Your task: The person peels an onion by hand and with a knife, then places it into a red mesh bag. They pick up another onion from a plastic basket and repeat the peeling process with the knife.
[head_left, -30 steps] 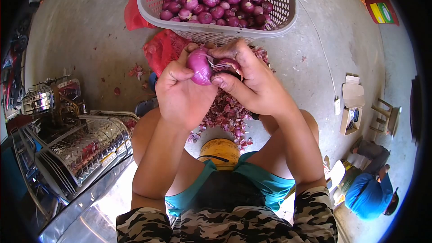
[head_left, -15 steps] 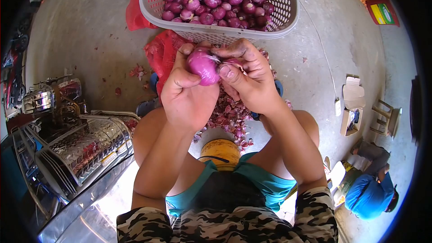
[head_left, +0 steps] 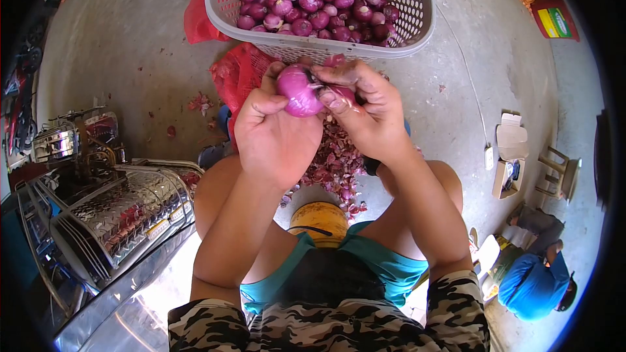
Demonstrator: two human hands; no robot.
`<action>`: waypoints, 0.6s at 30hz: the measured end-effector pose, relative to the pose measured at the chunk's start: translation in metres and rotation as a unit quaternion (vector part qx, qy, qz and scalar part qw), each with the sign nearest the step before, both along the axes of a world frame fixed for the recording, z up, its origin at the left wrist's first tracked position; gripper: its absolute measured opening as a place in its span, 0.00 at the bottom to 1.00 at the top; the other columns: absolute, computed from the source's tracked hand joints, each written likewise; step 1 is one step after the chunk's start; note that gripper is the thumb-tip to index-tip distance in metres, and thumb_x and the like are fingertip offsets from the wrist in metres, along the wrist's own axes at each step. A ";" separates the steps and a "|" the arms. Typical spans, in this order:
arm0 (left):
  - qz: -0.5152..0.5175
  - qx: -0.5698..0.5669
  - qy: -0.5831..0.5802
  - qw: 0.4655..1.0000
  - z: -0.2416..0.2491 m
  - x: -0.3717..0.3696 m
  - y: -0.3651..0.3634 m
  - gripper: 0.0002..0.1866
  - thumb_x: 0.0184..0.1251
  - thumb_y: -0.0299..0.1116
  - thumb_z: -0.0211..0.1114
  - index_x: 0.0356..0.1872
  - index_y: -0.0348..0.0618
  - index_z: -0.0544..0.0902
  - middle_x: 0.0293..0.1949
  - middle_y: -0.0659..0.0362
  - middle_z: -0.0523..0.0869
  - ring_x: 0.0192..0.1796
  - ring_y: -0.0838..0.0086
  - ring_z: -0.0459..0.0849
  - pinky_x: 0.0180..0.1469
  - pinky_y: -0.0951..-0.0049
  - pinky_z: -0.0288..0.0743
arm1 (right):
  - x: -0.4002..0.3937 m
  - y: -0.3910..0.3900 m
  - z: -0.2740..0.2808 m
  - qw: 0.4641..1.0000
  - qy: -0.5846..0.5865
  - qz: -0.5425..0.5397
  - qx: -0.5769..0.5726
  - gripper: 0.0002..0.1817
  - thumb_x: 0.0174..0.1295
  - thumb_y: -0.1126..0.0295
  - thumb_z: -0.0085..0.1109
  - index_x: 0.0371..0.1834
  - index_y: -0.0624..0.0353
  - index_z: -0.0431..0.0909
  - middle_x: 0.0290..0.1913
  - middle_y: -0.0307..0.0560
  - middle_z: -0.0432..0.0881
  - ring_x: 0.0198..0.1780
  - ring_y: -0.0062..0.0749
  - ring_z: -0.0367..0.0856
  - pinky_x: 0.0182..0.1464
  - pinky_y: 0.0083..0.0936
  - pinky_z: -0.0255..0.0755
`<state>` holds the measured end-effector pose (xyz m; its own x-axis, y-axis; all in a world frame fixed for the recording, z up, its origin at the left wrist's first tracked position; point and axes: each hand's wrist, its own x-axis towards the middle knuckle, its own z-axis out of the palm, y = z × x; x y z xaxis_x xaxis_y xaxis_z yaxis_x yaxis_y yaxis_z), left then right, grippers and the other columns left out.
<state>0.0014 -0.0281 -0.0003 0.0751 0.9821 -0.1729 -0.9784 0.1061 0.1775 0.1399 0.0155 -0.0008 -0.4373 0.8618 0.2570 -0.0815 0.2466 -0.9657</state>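
Observation:
A shiny purple onion (head_left: pixel 298 93) rests in my left hand (head_left: pixel 277 133), held between the thumb and the fingers behind it. My right hand (head_left: pixel 368 107) pinches a piece of loose purple skin (head_left: pixel 343 95) at the onion's right side, thumb and fingertips touching the onion. Just beyond both hands stands a grey perforated basket (head_left: pixel 319 44) holding several onions (head_left: pixel 306 3). Under my hands, a heap of onion peels (head_left: pixel 336 166) lies on the floor between my legs.
A red mesh bag (head_left: pixel 238 75) lies left of the hands. Nearer me is a yellow container (head_left: pixel 319 221). Shiny metal machinery (head_left: pixel 124 215) stands at the left. At the right are an open cardboard box (head_left: pixel 508 179), a wooden stool (head_left: pixel 559 173) and a person in blue (head_left: pixel 536 283).
The onion has turned slightly and shifted a little right in my left hand. My right hand has moved slightly right, and more loose skin shows around its fingers.

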 end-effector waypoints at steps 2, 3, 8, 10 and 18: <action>0.012 -0.034 0.009 0.999 0.005 0.003 -0.001 0.17 0.54 0.27 0.54 0.48 0.48 0.75 0.51 0.58 0.78 0.57 0.70 0.73 0.63 0.66 0.62 | 0.004 0.001 0.003 1.000 -0.007 0.000 0.024 0.12 0.59 0.78 0.61 0.46 0.67 0.76 0.46 0.48 0.82 0.50 0.26 0.79 0.53 0.23 0.72; 0.019 -0.051 0.013 0.998 0.007 0.004 -0.002 0.17 0.55 0.27 0.54 0.48 0.48 0.75 0.51 0.58 0.78 0.56 0.70 0.74 0.62 0.67 0.63 | 0.006 0.002 0.003 1.000 0.001 0.002 0.027 0.11 0.59 0.78 0.61 0.45 0.67 0.76 0.45 0.47 0.82 0.49 0.25 0.79 0.52 0.23 0.72; 0.086 -0.005 0.141 0.986 0.004 0.003 0.007 0.17 0.62 0.30 0.57 0.53 0.44 0.69 0.51 0.57 0.76 0.55 0.71 0.74 0.60 0.66 0.65 | 0.015 0.011 0.005 1.000 0.010 0.019 -0.022 0.17 0.60 0.74 0.61 0.51 0.63 0.70 0.46 0.47 0.81 0.46 0.26 0.79 0.50 0.23 0.73; 0.122 -0.033 0.265 0.956 0.006 -0.001 0.017 0.18 0.65 0.32 0.57 0.54 0.42 0.67 0.51 0.57 0.75 0.55 0.71 0.74 0.59 0.66 0.66 | 0.018 0.017 0.006 0.997 -0.071 0.016 0.019 0.20 0.60 0.72 0.61 0.53 0.63 0.67 0.46 0.52 0.81 0.46 0.33 0.81 0.49 0.27 0.74; 0.057 -0.020 0.468 0.882 -0.003 -0.018 0.071 0.32 0.67 0.41 0.60 0.65 0.35 0.59 0.57 0.53 0.70 0.60 0.66 0.71 0.64 0.64 0.63 | 0.039 0.018 0.000 0.869 -0.489 0.080 0.006 0.43 0.57 0.66 0.59 0.73 0.59 0.43 0.38 0.66 0.79 0.42 0.60 0.78 0.45 0.44 0.71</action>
<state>-0.0170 0.0433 -0.0030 -0.2187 0.9654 -0.1417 -0.4097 0.0410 0.9113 0.1788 0.0335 -0.0012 -0.5659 0.7696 -0.2957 0.7415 0.3183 -0.5906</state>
